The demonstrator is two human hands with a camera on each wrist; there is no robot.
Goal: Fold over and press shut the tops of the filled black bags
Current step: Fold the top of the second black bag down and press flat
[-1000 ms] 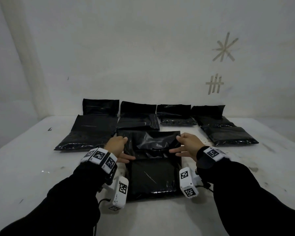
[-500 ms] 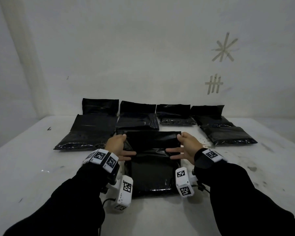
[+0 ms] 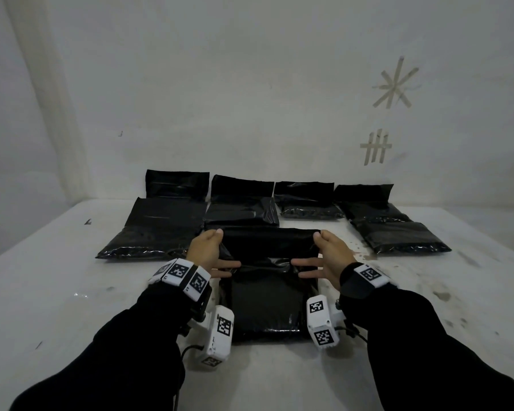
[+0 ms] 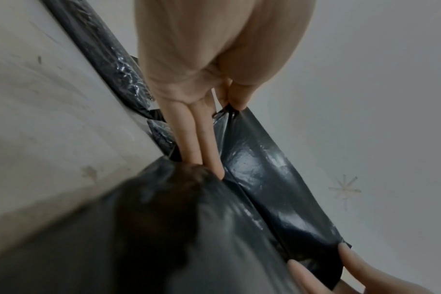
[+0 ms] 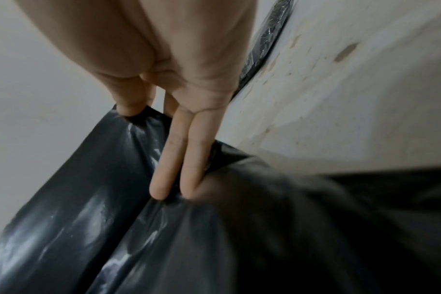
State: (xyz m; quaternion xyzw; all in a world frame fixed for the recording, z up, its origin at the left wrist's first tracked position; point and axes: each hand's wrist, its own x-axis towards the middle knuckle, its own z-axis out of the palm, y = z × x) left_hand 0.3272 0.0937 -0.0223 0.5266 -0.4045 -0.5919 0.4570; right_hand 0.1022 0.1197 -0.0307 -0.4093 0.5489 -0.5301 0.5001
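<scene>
Bag [image 3: 267, 304]: flat on the bench [image 3: 57, 292], top flap raised.
Left hand [image 3: 206, 253]: fingers pinch the flap's left corner (two outstretched along the crease).
Right hand [image 3: 330, 254]: fingers pinch the right corner likewise.

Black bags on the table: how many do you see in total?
5: four in a back row, far left, centre left, centre right, far right; one in front. Others may be hidden.

My head camera looks forward and down over the white table [image 3: 57, 292] toward the wall at 12 o'clock. Each wrist camera sits very close, looking along its palm. All three share the nearest black bag [image 3: 267, 307], its raised flap [image 4: 277, 179] [image 5: 71, 179] filling both wrist views.
</scene>
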